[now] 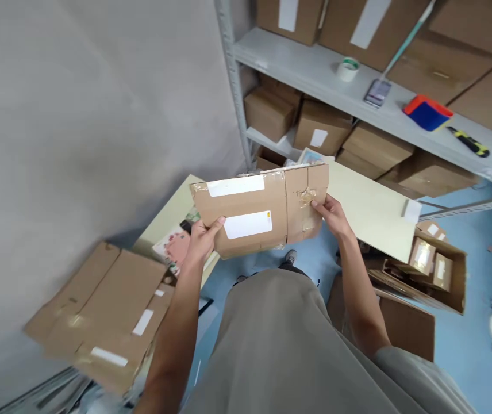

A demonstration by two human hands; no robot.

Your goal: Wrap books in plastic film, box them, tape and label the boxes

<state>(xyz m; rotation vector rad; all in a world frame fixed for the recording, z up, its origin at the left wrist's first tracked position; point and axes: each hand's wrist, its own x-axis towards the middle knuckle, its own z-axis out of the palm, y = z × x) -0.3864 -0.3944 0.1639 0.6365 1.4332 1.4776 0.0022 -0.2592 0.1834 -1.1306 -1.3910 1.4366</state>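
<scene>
The fingers of the left hand (pixel 203 237) were closed round the lower left edge of a flattened cardboard box (pixel 260 210), the thumb laid over its front face just beside a white label (pixel 248 224). The fingers of the right hand (pixel 333 215) were pinched on the box's right edge, near a patch of crumpled clear tape (pixel 306 197), with the thumb on the front and the other fingers hidden behind the cardboard. The box was held between both hands in front of the chest, tilted slightly and raised above the blue floor (pixel 465 339). Both forearms were stretched forward and upward from the body, the left bare arm rising from lower left, the right from lower right. Behind the box a pale board (pixel 371 213) was seen lying flat. To the left, more flattened cartons (pixel 103 313) were stacked against the wall. On the grey shelf (pixel 315 75) to the right a tape roll (pixel 348 69), a blue and red object (pixel 427 112) and a yellow utility knife (pixel 468 141) were laid out.
</scene>
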